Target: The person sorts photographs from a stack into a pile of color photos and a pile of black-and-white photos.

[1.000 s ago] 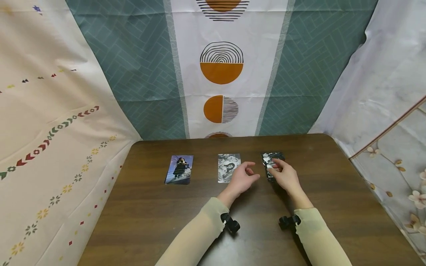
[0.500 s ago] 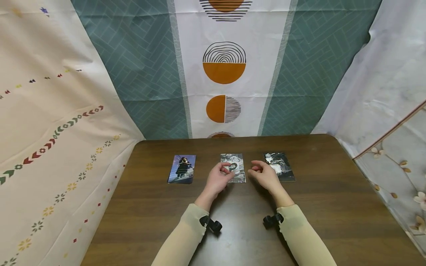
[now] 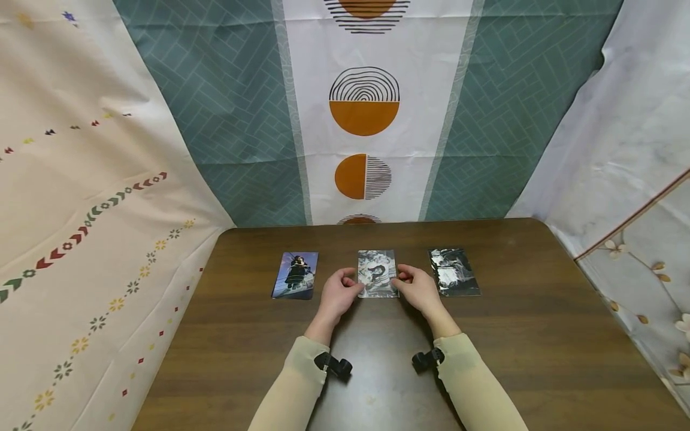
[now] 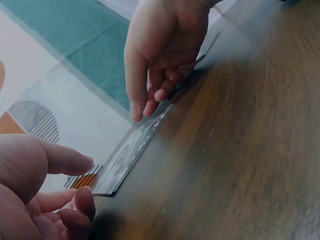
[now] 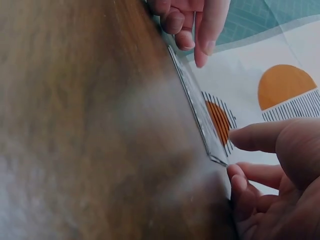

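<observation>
A grey-and-white picture card [image 3: 376, 272] lies flat at the middle of the table, between my two hands. Both wrist views show its near edge as thin layers, more than one card deep. My left hand [image 3: 339, 294] is at the card's left side, with thumb and fingers apart and nothing between them in the left wrist view. On the other side, my right hand [image 3: 417, 288] has its fingertips right at the card's right edge. Its thumb [image 5: 252, 136] and fingers are spread apart, close to the card's corner in the right wrist view.
Left of the hands lies a small stack of cards with a blue-purple picture [image 3: 295, 274] on top. A dark black-and-white card [image 3: 454, 272] lies to the right, slightly fanned. Patterned cloth [image 3: 253, 149] hangs behind the brown wooden table [image 3: 517, 347].
Both hands have moved left, the right one leaving the dark card for the middle card's right edge. The left hand has come off the middle card to its left side. The dark card now shows fully.
</observation>
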Demonstrator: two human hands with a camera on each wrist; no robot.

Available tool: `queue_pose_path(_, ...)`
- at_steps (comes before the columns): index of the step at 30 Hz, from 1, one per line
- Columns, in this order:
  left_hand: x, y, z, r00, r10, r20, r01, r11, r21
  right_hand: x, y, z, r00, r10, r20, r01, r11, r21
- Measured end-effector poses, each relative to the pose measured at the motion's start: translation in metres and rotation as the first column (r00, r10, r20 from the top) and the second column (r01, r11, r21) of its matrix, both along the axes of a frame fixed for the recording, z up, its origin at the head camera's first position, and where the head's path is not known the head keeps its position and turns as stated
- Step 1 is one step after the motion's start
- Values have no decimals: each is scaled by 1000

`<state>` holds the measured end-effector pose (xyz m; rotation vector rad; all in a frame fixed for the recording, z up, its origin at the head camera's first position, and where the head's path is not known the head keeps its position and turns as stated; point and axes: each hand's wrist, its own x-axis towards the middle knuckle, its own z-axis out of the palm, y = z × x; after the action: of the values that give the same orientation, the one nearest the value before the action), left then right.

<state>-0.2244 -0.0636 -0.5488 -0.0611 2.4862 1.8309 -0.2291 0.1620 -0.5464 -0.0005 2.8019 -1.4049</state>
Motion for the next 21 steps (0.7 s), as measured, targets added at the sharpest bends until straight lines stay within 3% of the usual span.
queue_pose_path(12, -6, -3, -5, 1000, 10, 8, -11, 1000, 23, -1, 5, -4, 1000, 5, -28, -3, 998, 63)
queue_pose_path(21, -9, 2, -3, 999, 23, -27, -27, 984, -175, 2, 2, -5, 998, 9, -54, -1, 991, 135)
